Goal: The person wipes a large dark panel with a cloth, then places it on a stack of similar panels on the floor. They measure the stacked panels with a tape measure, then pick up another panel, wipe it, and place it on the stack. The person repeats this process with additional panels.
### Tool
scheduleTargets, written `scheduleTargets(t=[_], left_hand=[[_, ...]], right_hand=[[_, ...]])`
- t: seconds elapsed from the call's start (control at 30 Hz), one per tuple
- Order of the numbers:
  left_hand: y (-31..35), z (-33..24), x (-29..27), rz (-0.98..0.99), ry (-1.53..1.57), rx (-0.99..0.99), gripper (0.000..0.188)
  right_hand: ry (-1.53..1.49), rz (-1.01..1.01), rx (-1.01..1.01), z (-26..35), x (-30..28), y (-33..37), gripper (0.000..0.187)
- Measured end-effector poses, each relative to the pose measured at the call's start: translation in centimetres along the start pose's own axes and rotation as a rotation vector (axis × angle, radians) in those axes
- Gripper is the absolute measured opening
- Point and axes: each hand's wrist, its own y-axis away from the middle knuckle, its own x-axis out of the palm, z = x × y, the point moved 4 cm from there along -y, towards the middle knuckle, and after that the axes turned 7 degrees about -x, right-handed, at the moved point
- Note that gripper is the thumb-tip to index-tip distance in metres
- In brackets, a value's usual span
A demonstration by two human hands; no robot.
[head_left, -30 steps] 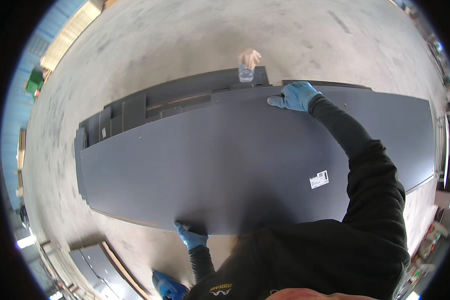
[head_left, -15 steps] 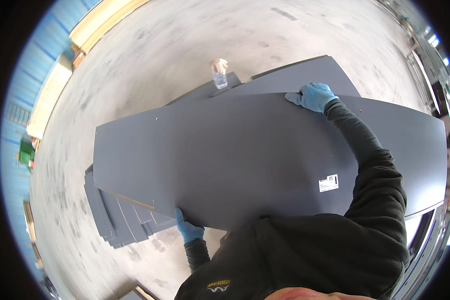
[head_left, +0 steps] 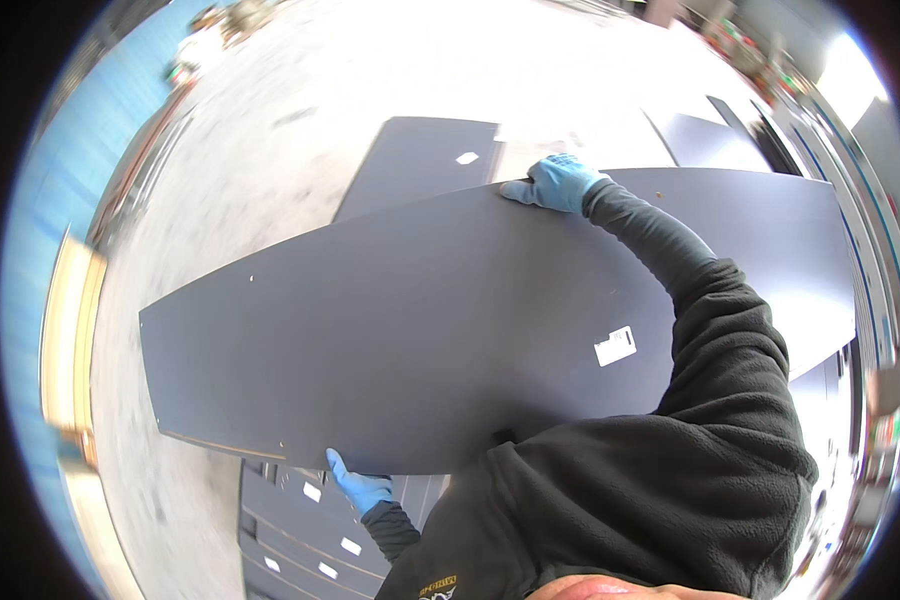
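A large dark grey panel spans the view in front of my body, with a white label on its right half and small holes near its edges. My right hand, in a light blue glove, is closed over the far edge, thumb on the face and the fingertips out of sight behind. At the near edge, left of my body, my gloved left hand grips the panel from below, its thumb beside the edge; the other fingers are partly hidden under it.
Beyond the far edge lies another grey panel on the pale floor, with more panels at the far right. Labelled grey panels lie below on the near left. A blue wall with stacked light boards runs along the left.
My body has turned, carrying the panel along in both hands. Different floor panels have come into view, and the gloved-looking bundle with a clear container beyond the far edge is gone from sight.
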Motion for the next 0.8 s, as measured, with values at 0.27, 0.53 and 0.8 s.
scheduleTargets(t=[0.27, 0.53, 0.8], left_hand=[[-14.8, 0.2, 20.2, 0.281, -0.193, -0.149, 0.068], [-22.0, -3.1, 32.9, 0.436, -0.458, -0.322, 0.064], [2.0, -1.9, 11.3, 0.600, -0.554, -0.519, 0.053]], right_hand=[[-0.012, -0.072, 0.351, -10.1, -7.6, 0.8, 0.083], [-0.114, -0.116, 0.783, -11.6, -9.5, 8.9, 0.080], [-0.128, -0.273, 1.070, 8.6, -2.4, 54.1, 0.078]])
